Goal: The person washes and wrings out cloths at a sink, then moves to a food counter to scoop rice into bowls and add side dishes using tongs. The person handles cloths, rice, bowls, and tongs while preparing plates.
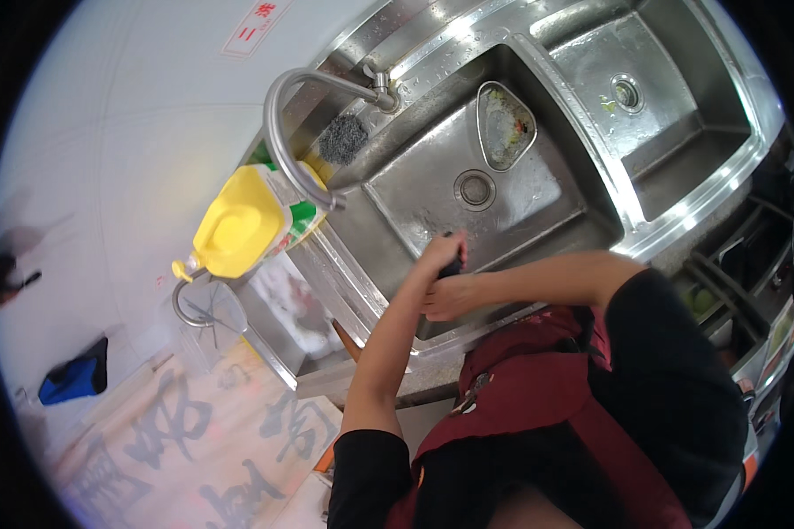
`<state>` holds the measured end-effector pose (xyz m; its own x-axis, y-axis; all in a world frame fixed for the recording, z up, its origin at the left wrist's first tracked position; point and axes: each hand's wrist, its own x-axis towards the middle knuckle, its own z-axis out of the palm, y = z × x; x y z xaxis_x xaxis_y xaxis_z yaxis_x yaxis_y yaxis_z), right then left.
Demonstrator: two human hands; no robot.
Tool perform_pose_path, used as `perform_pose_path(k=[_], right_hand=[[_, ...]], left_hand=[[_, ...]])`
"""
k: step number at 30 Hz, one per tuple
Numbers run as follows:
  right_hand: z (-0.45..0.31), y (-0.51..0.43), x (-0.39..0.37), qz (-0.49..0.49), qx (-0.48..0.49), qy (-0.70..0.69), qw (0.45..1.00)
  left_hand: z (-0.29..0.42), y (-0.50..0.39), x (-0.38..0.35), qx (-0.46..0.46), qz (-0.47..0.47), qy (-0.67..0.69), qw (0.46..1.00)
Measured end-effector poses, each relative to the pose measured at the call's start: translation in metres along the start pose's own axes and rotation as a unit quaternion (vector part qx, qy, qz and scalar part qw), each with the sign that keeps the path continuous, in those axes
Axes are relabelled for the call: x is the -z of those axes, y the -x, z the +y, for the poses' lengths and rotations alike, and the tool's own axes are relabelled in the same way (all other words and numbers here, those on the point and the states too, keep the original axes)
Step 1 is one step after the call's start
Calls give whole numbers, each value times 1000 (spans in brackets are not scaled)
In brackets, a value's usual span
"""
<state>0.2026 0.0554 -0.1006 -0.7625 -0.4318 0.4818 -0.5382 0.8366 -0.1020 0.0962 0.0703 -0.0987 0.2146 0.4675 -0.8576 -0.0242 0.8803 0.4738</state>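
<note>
Low over the near left part of a steel sink basin [410, 198], my two hands are close together. My left hand [444, 252] is closed around a small black object [451, 267], whose kind I cannot make out. Just below it my right hand [455, 296] is curled beside my left wrist, touching or almost touching the object's lower end. Its fingers are partly hidden behind my left forearm. Farther up in the same basin are a round drain [475, 190] and a triangular strainer basket [507, 127] with food scraps in it.
A curved faucet [274, 125] arches over a yellow detergent jug [241, 221]. Behind the basin sits a steel wool scrubber [344, 139]. Suds [291, 304] fill part of a left basin, near a wooden handle [348, 340]. A second basin [655, 46] stands right.
</note>
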Motion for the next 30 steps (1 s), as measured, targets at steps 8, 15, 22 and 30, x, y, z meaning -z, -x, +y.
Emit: perform_pose_path(k=[8,15,22,30], right_hand=[[-140,-88,210,257,-727,-470,430],[-99,-147,244,61,-697,-552,453],[-143,-334,347,141,-364,-169,905],[-160,-544,346,8,-485,-323,813]], left_hand=[[-88,275,-63,-370,116,276,880],[-54,381,-9,-616,419,-101,659],[-54,544,16,-690,421,-285,516],[-64,719,128,-591,374,-274,660]])
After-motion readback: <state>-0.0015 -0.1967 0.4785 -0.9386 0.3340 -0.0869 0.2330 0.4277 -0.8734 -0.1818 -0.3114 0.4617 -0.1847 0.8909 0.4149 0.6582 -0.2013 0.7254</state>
